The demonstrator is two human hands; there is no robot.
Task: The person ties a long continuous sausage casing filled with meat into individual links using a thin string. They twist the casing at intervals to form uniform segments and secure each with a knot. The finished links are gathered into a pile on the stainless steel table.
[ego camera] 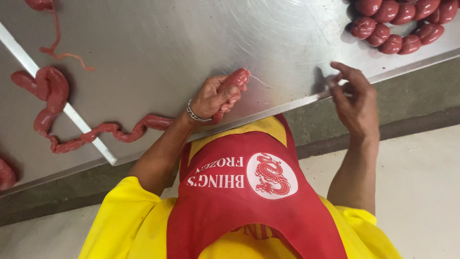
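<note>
Here, closest in, the person's red apron over a yellow shirt fills the lower view. Just beyond it, at the near edge of the steel table, the left hand has its grip closed around the end of a red sausage rope, which trails off left across the table in loose, unevenly filled bends. A thin string runs from that end toward the right hand, whose grip is pinched, apparently on the string, though I cannot see it between the fingers. Farther back right lies a pile of tied sausage links. Pulled too hard, the string could snap or split the casing; the rope could slide off the edge
</note>
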